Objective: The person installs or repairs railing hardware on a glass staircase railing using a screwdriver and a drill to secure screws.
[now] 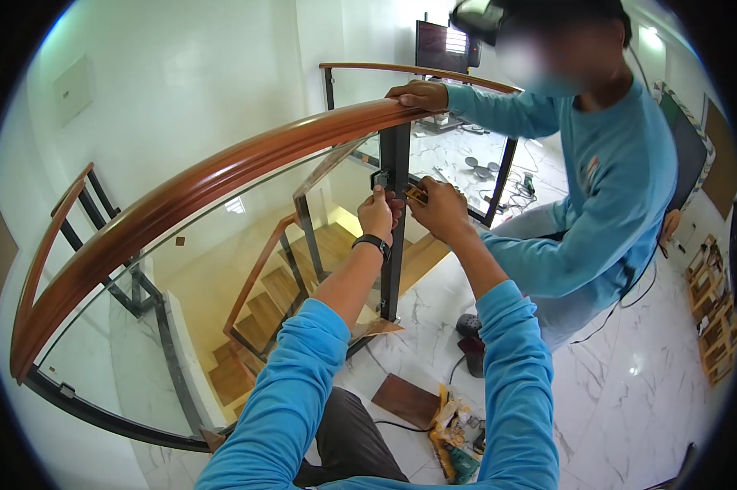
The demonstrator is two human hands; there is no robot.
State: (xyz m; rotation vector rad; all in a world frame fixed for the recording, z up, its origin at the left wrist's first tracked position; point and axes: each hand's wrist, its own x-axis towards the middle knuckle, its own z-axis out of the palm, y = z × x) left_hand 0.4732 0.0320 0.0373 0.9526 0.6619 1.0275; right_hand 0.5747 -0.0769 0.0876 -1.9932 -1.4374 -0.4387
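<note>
A dark metal post holds up the wooden handrail, with a small black glass clamp on its left side. My left hand is closed right below the clamp, thumb up and fingers curled against the post; what it pinches I cannot make out. On the post's other side, my right hand grips a small yellow-and-black hand tool, its end pointing at the post. The glass panel stands to the left of the post, its edge close to my left hand.
Another person in a blue shirt leans in from the right, one hand on the handrail. Wooden stairs descend behind the glass. On the marble floor lie a brown board, a green power tool and cords. Wooden frames stand far right.
</note>
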